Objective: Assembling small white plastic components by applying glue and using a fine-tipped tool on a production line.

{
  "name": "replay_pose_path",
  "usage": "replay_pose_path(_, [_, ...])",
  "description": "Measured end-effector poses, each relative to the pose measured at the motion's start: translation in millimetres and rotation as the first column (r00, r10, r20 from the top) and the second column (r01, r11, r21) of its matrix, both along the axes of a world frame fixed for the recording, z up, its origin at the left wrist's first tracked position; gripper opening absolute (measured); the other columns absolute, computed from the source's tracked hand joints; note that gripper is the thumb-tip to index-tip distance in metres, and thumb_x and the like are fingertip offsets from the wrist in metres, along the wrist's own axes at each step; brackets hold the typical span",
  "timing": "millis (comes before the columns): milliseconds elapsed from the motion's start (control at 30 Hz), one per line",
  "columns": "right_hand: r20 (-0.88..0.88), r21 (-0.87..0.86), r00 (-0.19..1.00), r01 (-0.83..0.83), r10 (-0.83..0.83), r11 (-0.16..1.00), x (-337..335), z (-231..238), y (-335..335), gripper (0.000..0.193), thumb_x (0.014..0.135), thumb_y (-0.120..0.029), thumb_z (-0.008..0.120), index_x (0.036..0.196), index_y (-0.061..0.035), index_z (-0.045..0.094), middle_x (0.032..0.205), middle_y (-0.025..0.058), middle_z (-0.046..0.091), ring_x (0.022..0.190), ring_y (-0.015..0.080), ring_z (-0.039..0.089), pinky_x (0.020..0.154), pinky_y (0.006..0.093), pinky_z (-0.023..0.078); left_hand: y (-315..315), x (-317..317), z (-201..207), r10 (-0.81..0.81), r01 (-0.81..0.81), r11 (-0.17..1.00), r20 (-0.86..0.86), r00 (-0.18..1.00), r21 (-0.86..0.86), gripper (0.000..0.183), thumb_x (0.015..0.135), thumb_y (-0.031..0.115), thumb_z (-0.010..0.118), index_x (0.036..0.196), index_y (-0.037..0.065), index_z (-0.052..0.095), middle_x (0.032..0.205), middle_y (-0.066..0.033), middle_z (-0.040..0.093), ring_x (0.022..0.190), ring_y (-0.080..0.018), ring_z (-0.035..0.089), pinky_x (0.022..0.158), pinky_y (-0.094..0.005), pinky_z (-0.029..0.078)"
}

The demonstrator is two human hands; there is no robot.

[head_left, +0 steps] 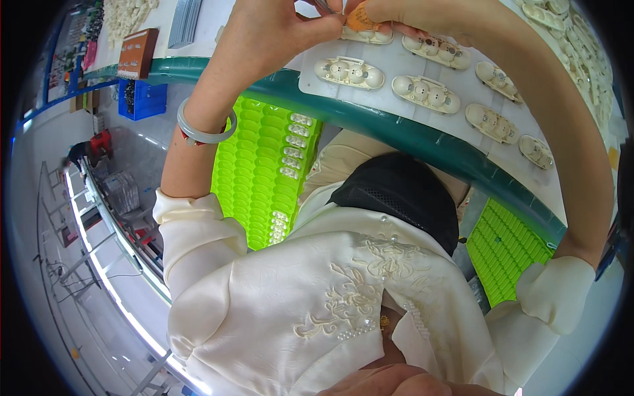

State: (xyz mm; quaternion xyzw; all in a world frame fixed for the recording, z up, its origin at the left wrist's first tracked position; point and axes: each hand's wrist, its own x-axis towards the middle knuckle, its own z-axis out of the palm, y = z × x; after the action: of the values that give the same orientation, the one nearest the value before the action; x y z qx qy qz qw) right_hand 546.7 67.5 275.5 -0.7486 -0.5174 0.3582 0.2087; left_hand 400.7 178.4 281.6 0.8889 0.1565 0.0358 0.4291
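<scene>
1. Uppermost, one bare left hand [274,30], thumb and fingers bunched at the top edge beside a slim silvery metallic piece [323,5]; cut off by the frame, so whether it is clamped on that piece cannot be told.
2. One bare right hand [422,14], fingertips just beside the left hand's; its grip cannot be told either.
3. One orange, rough-textured small piece [360,18] at the right fingertips, between the hands; worn or held, unclear.
4. One cream oval casing [370,35], directly below the orange piece in the view, partly hidden by the fingers.
5. Several more cream oval casings with rounded inner forms, in loose rows on the pale worktop [396,119], the nearest to the left hand [350,72] lying apart from it.
6. One dark green curved table edge [370,122].
7. One lime-green tray with scalloped hollows [244,165], below the table edge, some hollows holding small whitish pieces [290,152].
8. One blue plastic bin [148,100], far left.
</scene>
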Motion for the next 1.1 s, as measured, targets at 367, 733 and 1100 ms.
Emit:
replay_pose_path(367, [-0.102, -0.264, 0.986, 0.101, -0.132, 0.959, -11.4, 16.8, 22.3, 0.017, 0.073, -0.021, 0.068, 0.069, -0.0041, 0.07, 0.057, 0.0048, 0.059, 0.047, 0.0147, 0.05, 0.046, 0.0296, 0.038, 67.4, -11.3, -55.2, 0.084, 0.577, 0.432, 0.667, 0.74, -0.694, 0.014, 0.08, 0.0, 0.067, 0.087, -0.002, 0.056, 0.081, -0.0062, 0.064, 0.072, -0.0105, 0.062, 0.067, -0.0224, 0.052])
replay_pose_path(733, [-0.352, -0.34, 0.916, 0.067, -0.193, 0.938, -2.7, -10.8, 33.9, 0.015, 0.079, -0.012, 0.064, 0.066, -0.0052, 0.067, 0.053, 0.0012, 0.051, 0.042, 0.0095, 0.04, 0.039, 0.0248, 0.029, 1.3, -69.5, 1.3, 0.269, -0.181, 0.877, 0.143, 0.952, -0.446, 0.02, 0.087, 0.002, 0.063, 0.104, -0.006, 0.055, 0.092, -0.0137, 0.066, 0.087, -0.0187, 0.067, 0.08, -0.0251, 0.054])
replay_pose_path(1100, [-0.262, -0.317, 0.96, 0.008, -0.096, 0.948, 4.4, -5.8, 39.2, 0.015, 0.076, -0.014, 0.066, 0.063, -0.0056, 0.066, 0.053, 0.0019, 0.054, 0.041, 0.0111, 0.041, 0.039, 0.0273, 0.029, -13.0, -78.7, -10.1, 0.28, -0.209, 0.887, 0.119, 0.953, -0.412, 0.019, 0.084, 0.003, 0.068, 0.099, -0.005, 0.058, 0.084, -0.0074, 0.065, 0.075, -0.0085, 0.062, 0.069, -0.0184, 0.05])
